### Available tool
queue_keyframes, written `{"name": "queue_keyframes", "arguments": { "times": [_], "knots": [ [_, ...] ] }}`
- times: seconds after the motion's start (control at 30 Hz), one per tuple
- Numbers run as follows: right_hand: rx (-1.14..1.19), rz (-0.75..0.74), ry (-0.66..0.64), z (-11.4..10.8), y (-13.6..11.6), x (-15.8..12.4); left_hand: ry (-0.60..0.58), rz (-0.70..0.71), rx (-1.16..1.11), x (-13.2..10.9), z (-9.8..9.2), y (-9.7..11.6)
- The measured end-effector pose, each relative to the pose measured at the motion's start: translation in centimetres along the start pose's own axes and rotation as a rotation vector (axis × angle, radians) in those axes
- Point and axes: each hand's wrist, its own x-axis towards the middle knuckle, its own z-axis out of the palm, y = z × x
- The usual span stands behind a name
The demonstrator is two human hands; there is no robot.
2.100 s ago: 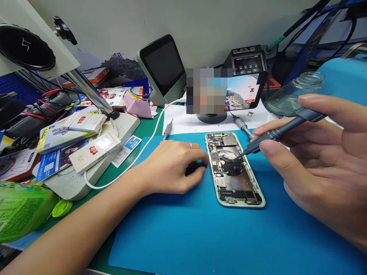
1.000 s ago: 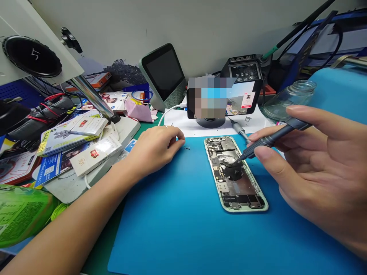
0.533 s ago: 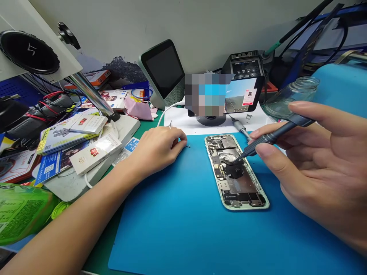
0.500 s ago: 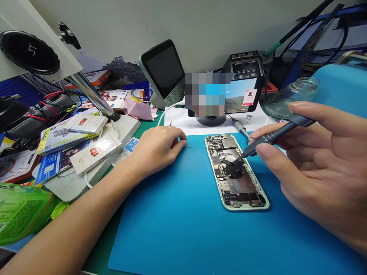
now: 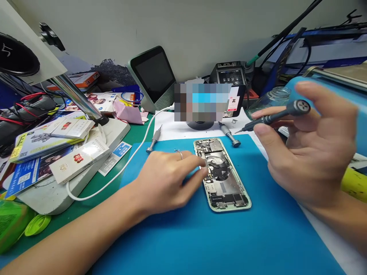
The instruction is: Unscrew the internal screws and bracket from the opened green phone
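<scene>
An opened smartphone [image 5: 226, 187] lies on the blue mat, its circuit boards and a round black-and-silver coil area exposed. My left hand [image 5: 169, 179] reaches over the phone's left edge, thumb and index finger pinched together. A tiny pale piece shows at those fingertips, too small to name. My right hand [image 5: 309, 152], raised to the right of the phone, grips a dark grey precision screwdriver [image 5: 275, 117] between thumb and fingers. The screwdriver's tip points left, above the mat's back edge and apart from the phone.
Two more grey screwdrivers [image 5: 155, 140] [image 5: 229, 134] lie behind the phone. A propped phone, partly blurred, stands on a round black base [image 5: 200, 124], with a glass jar [image 5: 272, 100] to its right. Boxes [image 5: 80, 156] cover a white stand base at left; a white cable [image 5: 114, 177] curves past.
My left hand has moved right from the mat to the opened phone's left edge. My right hand has lifted the screwdriver away from the phone. The camera view has shifted.
</scene>
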Motion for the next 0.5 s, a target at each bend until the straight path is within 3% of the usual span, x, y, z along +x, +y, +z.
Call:
{"name": "queue_keyframes", "arguments": {
  "times": [0.1,0.2,0.33,0.5],
  "knots": [
    [-0.183,0.019,-0.043,-0.3,0.9,0.6,-0.091,0.026,-0.024,-0.1,0.3,0.8],
    [-0.350,0.048,-0.207,-0.8,1.9,1.2,-0.135,0.030,-0.030,-0.1,0.4,0.9],
    [-0.376,0.078,-0.497,-1.3,2.7,1.7,-0.158,-0.040,-0.018,0.0,0.6,0.4],
    [-0.447,0.167,-0.604,-1.3,2.5,1.9,-0.269,-0.120,-0.030,0.3,0.8,0.0]
  ]
}}
